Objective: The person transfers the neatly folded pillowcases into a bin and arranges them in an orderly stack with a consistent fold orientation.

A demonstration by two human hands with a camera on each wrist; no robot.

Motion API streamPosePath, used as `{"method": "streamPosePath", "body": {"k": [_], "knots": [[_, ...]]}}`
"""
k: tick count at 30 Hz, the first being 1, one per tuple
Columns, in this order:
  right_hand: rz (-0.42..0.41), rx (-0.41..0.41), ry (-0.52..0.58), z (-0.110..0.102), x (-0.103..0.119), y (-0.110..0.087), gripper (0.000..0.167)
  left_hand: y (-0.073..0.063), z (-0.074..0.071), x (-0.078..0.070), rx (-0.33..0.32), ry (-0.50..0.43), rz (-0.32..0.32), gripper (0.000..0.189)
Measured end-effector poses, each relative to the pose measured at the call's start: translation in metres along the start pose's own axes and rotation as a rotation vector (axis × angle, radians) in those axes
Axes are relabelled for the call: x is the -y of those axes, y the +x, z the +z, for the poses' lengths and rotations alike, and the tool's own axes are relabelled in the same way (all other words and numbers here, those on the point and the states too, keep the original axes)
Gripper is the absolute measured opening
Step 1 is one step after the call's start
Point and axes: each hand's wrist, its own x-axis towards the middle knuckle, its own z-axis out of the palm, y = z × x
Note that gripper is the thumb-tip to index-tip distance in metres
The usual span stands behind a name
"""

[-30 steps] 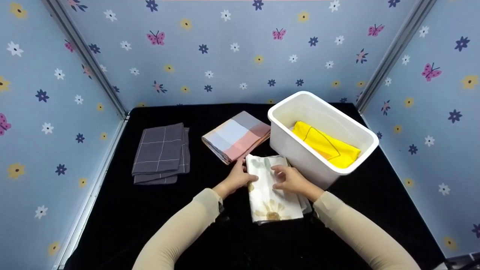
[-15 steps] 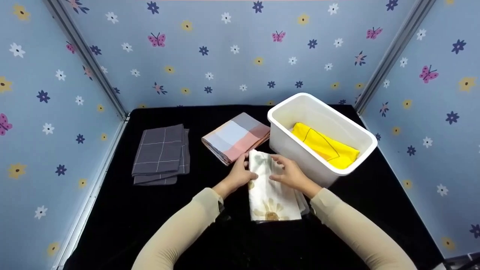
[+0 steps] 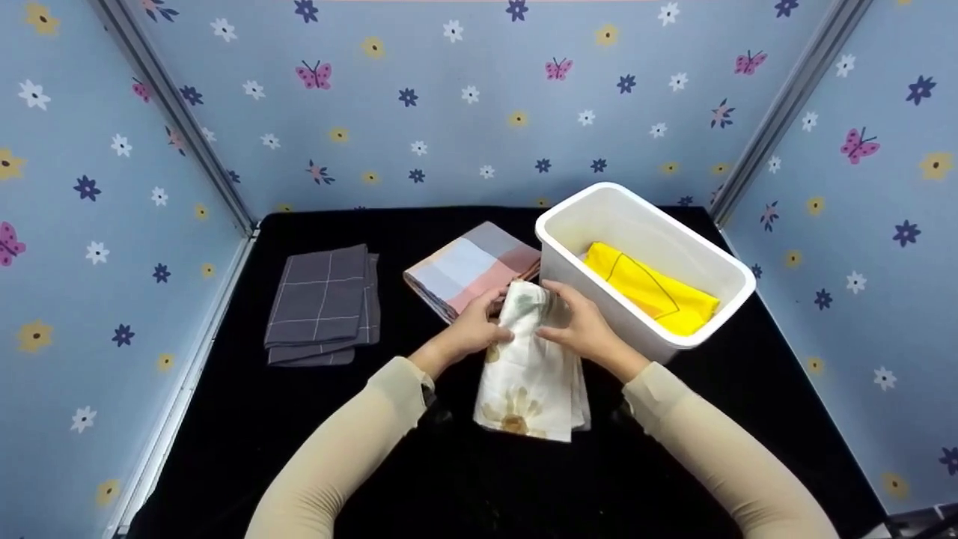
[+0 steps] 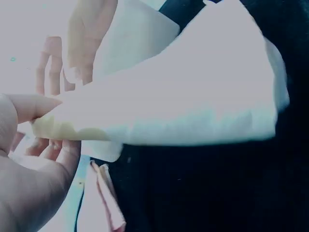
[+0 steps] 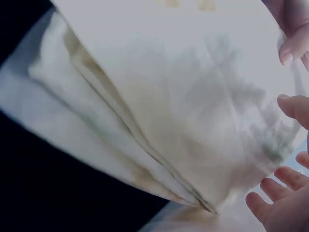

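A folded white cloth (image 3: 530, 374) with a brown flower print is tilted up over the black table, its folded layers fanning at the right side. My left hand (image 3: 468, 327) pinches its upper left edge, thumb in front and fingers behind, as the left wrist view shows. At the upper right edge is my right hand (image 3: 587, 326), its thumb overlapping the cloth's front. In the right wrist view the right fingers (image 5: 275, 189) are spread and lightly bent beside the cloth's edge.
A white bin (image 3: 599, 292) holding a folded yellow cloth (image 3: 651, 288) stands right of the hands. Behind them lies a folded pink, grey and blue checked cloth (image 3: 471, 262). A folded dark grey cloth (image 3: 318, 299) lies on the left. Patterned walls enclose the table (image 3: 299, 442).
The white cloth has been raised at its far end and swung its near end leftward, its layers now hanging apart. Both hands have moved up and away from me with it.
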Motion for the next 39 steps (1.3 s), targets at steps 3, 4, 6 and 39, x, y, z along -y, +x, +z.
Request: {"method": "streamPosePath", "body": {"k": [3,4,6,39], "knots": [[-0.017,-0.002,0.003,-0.005,0.004,0.005,0.079,-0.001,-0.006,-0.006,0.06,0.013,0.038,0.082],[-0.017,0.001,0.004,-0.007,0.006,0.006,0.079,-0.001,-0.007,-0.007,0.08,0.018,0.052,0.082],[-0.014,0.011,0.003,-0.01,0.009,0.009,0.08,-0.002,-0.01,-0.012,0.118,0.023,0.078,0.08],[-0.134,0.196,-0.029,-0.025,0.03,0.022,0.011,-0.011,-0.036,0.002,0.09,-0.024,0.069,0.057]]}}
